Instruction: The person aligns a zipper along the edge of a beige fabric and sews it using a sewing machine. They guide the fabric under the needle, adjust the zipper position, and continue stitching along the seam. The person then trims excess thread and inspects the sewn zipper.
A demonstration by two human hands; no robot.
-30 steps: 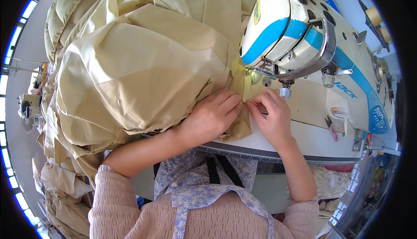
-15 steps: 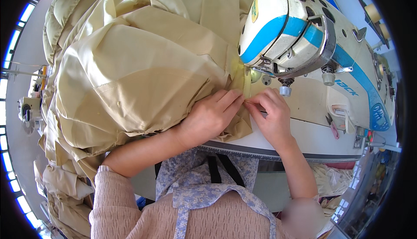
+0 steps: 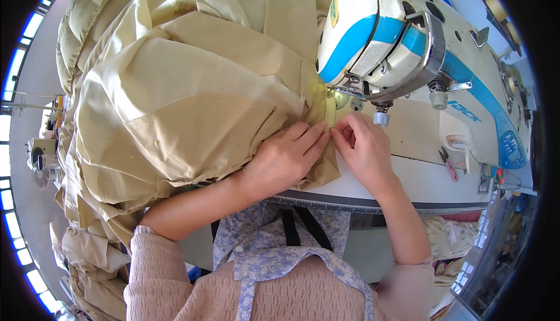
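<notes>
White sewing table, both hands at a pale yellow zipper

From my remote seat I see the zipper at the beige garment's right edge, near the head of the white-and-blue sewing machine. My left hand lies on the cloth, fingertips against the zipper; I cannot tell whether it grips. My right hand pinches the zipper's near end. Pink-handled thread snips lie well to the right.
</notes>
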